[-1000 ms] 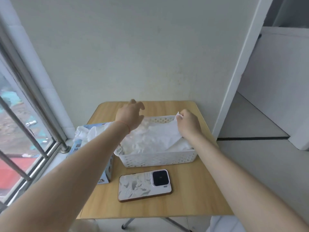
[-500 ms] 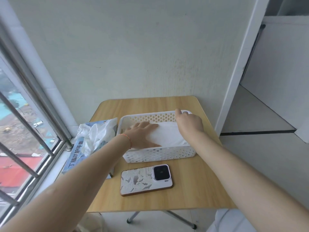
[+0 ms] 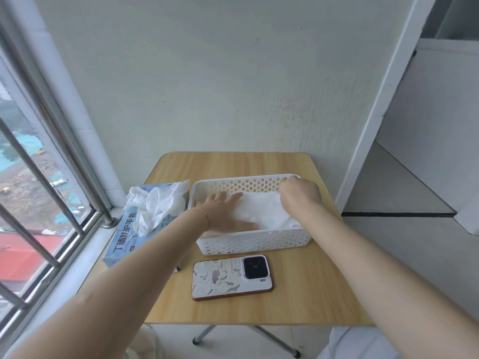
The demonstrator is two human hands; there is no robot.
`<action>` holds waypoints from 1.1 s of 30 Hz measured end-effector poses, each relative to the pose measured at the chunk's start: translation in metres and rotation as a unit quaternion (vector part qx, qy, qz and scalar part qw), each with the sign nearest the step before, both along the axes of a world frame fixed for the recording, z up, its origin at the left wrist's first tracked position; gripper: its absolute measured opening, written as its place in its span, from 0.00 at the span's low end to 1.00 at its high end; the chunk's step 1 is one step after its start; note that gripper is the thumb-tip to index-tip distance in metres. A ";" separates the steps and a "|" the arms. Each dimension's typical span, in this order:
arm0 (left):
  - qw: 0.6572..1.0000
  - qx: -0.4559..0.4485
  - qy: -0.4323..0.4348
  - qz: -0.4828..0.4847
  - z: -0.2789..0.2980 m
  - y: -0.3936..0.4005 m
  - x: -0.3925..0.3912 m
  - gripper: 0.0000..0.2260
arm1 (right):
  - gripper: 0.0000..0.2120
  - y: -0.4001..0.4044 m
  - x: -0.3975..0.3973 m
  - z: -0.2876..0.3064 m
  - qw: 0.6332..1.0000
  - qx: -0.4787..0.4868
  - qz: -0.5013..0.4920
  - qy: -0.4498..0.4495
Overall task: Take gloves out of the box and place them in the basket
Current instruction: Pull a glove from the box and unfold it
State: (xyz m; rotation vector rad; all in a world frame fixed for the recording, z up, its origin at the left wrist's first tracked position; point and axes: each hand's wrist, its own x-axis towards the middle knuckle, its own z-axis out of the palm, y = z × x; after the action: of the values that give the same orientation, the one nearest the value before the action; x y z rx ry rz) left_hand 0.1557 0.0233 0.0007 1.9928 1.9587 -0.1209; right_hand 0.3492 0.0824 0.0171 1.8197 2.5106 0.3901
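Wooden bench point(image 3: 298, 294): gloves point(image 3: 264, 211) lie in basket point(image 3: 254, 244); left hand point(image 3: 223, 211) presses them flat, right hand point(image 3: 300, 195) pinches their edge. Box point(image 3: 124, 242) beside basket holds more.

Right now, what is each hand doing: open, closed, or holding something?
Left hand: open, fingers flat, pressing the gloves in the basket.
Right hand: curled at the gloves' far corner; grip cannot be told.

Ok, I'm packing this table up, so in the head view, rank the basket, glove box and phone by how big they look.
1. Basket, the largest.
2. Glove box, though an arm covers part of it, so second place is unsure.
3. Phone, although it lies nearest the camera.
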 end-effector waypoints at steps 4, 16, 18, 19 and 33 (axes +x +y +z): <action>0.976 0.200 -0.083 0.016 0.026 -0.008 -0.014 0.25 | 0.04 -0.004 -0.029 0.017 0.992 0.051 0.053 0.106; 0.927 0.220 -0.198 0.231 0.018 -0.075 -0.146 0.22 | 0.15 -0.044 -0.199 0.007 0.917 -0.076 0.268 0.284; 0.928 0.175 -0.253 0.209 0.016 -0.083 -0.149 0.29 | 0.19 -0.043 -0.209 0.007 0.933 -0.107 0.267 0.215; 0.930 0.161 -0.266 0.197 0.014 -0.086 -0.149 0.32 | 0.20 -0.044 -0.213 0.008 0.937 -0.131 0.262 0.192; 0.911 0.235 -0.278 0.192 0.002 -0.086 -0.152 0.28 | 0.01 -0.052 -0.200 0.064 0.801 -0.103 0.171 0.565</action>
State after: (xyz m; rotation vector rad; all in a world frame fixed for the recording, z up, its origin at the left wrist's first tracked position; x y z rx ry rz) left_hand 0.0039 -0.0628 0.0030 1.5716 2.0375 0.9878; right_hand 0.1492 0.0305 0.0812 1.7381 3.3180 -1.3550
